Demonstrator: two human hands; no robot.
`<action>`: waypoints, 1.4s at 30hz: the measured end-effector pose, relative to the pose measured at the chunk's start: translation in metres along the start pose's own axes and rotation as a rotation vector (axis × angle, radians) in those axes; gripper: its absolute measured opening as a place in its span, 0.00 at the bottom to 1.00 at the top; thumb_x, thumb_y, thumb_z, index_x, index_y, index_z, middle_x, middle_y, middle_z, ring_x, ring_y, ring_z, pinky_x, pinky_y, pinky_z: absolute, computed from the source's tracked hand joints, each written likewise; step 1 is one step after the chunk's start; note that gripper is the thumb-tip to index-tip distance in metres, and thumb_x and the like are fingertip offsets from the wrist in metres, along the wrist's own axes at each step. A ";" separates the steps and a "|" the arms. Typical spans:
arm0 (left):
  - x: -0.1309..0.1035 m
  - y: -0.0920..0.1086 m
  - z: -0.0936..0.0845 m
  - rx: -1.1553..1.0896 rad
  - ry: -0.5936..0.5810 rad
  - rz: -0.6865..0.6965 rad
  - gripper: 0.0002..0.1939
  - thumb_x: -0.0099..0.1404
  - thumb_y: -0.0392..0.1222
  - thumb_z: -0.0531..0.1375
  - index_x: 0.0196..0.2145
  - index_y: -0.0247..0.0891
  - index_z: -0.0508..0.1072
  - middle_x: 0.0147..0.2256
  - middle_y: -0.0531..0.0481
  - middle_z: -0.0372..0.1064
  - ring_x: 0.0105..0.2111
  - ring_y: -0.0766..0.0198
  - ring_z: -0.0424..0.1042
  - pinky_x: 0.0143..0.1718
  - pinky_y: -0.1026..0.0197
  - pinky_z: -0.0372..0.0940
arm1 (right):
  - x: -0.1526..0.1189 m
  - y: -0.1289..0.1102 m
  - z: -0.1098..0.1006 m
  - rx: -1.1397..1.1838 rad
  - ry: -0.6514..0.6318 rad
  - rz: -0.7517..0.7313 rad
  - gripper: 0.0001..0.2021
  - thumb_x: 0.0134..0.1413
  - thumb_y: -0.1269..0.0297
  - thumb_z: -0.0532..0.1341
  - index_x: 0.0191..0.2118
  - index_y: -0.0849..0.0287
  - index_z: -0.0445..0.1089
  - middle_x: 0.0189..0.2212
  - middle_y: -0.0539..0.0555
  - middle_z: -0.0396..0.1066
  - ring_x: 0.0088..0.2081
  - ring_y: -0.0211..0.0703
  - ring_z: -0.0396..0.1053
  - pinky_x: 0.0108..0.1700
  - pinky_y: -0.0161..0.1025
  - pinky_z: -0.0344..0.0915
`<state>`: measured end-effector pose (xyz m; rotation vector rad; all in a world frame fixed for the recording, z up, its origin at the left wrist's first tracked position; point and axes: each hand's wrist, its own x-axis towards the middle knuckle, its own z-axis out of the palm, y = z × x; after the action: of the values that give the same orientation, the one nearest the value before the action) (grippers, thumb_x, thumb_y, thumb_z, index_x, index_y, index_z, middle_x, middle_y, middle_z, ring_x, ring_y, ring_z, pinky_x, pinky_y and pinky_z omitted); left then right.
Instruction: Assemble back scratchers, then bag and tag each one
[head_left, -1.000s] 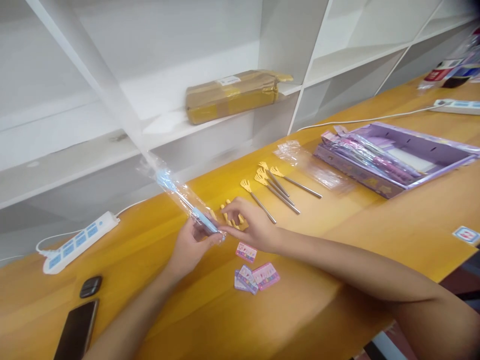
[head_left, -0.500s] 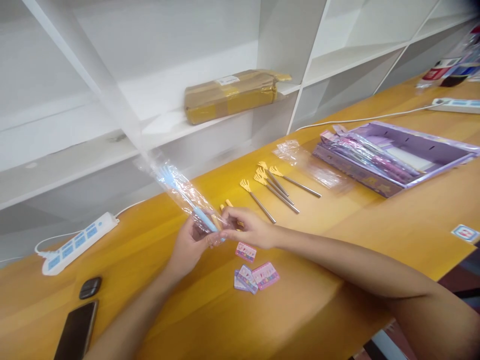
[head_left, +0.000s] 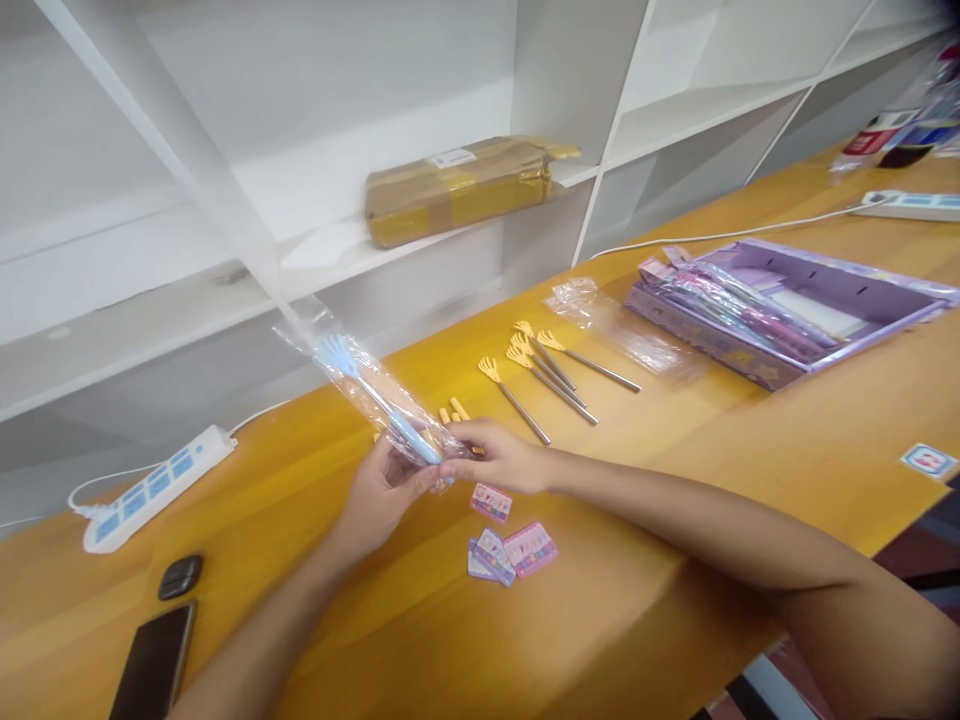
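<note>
A light-blue back scratcher (head_left: 409, 435) with a metal shaft lies inside a clear plastic bag (head_left: 369, 402), tilted up to the left above the table. My left hand (head_left: 381, 497) is closed around the handle end from below, through the plastic. At the bag's lower end my right hand (head_left: 504, 460) pinches the plastic, its fingertips beside the handle's tip. Behind the hands, short yellow handles (head_left: 456, 410) are partly hidden. Several yellow back scratcher heads on metal rods (head_left: 559, 385) rest farther back on the table. Small printed cards (head_left: 529, 549) lie just in front of my right hand.
A purple box (head_left: 795, 375) holding bagged items stands at the right, beside empty clear bags (head_left: 652, 350). Left are a power strip (head_left: 161, 490), a black case (head_left: 180, 577) and a phone (head_left: 154, 660). A taped parcel (head_left: 457, 195) sits on the shelf behind.
The bag and back scratcher have shifted only very slightly in my hands, and the blue head now shows more sharply. Both hands keep nearly the same place and grip.
</note>
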<state>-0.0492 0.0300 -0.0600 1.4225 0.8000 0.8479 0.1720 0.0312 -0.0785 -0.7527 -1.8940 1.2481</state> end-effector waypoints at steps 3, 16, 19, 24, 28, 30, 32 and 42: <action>-0.001 -0.003 -0.001 0.016 -0.018 0.005 0.20 0.66 0.42 0.70 0.52 0.40 0.71 0.44 0.46 0.77 0.41 0.59 0.77 0.42 0.58 0.74 | 0.001 0.001 -0.001 0.009 -0.019 -0.036 0.25 0.67 0.41 0.60 0.35 0.63 0.69 0.28 0.48 0.65 0.31 0.35 0.59 0.35 0.33 0.60; -0.003 -0.007 -0.003 0.107 -0.024 0.007 0.23 0.66 0.42 0.70 0.56 0.44 0.72 0.48 0.47 0.77 0.46 0.58 0.77 0.49 0.56 0.74 | 0.002 0.006 -0.003 0.028 -0.005 -0.084 0.28 0.71 0.43 0.54 0.32 0.65 0.70 0.27 0.49 0.66 0.30 0.34 0.61 0.37 0.33 0.61; -0.004 -0.005 -0.002 0.119 -0.021 0.009 0.22 0.66 0.43 0.69 0.56 0.44 0.72 0.48 0.46 0.77 0.45 0.58 0.78 0.48 0.56 0.74 | 0.002 0.009 -0.005 0.075 -0.031 -0.065 0.27 0.71 0.43 0.55 0.34 0.65 0.72 0.28 0.50 0.68 0.31 0.35 0.63 0.37 0.33 0.62; -0.006 -0.004 -0.001 0.126 -0.026 -0.028 0.24 0.66 0.44 0.69 0.57 0.42 0.71 0.50 0.43 0.77 0.47 0.55 0.77 0.50 0.54 0.73 | 0.004 0.020 -0.010 0.021 -0.067 -0.110 0.27 0.73 0.45 0.54 0.33 0.65 0.71 0.28 0.51 0.69 0.30 0.35 0.65 0.36 0.33 0.62; 0.001 -0.019 -0.010 0.125 0.011 -0.030 0.21 0.63 0.45 0.70 0.52 0.40 0.75 0.48 0.44 0.77 0.47 0.56 0.76 0.51 0.55 0.71 | 0.004 0.025 -0.007 -0.297 -0.082 -0.221 0.27 0.76 0.48 0.48 0.35 0.63 0.71 0.31 0.55 0.71 0.33 0.37 0.67 0.39 0.34 0.62; 0.008 -0.026 -0.019 0.071 0.085 -0.013 0.19 0.60 0.48 0.72 0.45 0.38 0.77 0.41 0.47 0.77 0.39 0.59 0.75 0.44 0.58 0.70 | 0.000 0.025 0.002 -0.474 -0.103 -0.248 0.24 0.77 0.51 0.48 0.38 0.63 0.72 0.33 0.56 0.73 0.34 0.37 0.69 0.39 0.34 0.62; 0.016 -0.028 -0.026 -0.034 0.198 -0.010 0.17 0.60 0.50 0.72 0.41 0.38 0.77 0.35 0.50 0.74 0.32 0.64 0.71 0.36 0.62 0.67 | -0.009 0.022 0.019 -0.616 -0.168 -0.293 0.20 0.77 0.55 0.49 0.41 0.62 0.73 0.35 0.55 0.75 0.34 0.37 0.70 0.36 0.34 0.60; 0.026 -0.012 -0.028 -0.118 0.218 0.039 0.13 0.66 0.51 0.68 0.35 0.39 0.74 0.22 0.58 0.52 0.21 0.70 0.52 0.23 0.66 0.49 | -0.069 0.005 0.103 -0.814 -0.256 -0.496 0.18 0.76 0.55 0.51 0.35 0.58 0.69 0.30 0.50 0.74 0.25 0.37 0.66 0.24 0.41 0.49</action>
<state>-0.0608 0.0672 -0.0713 1.2596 0.8735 1.0761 0.1258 -0.0735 -0.1278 -0.4563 -2.6187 0.2423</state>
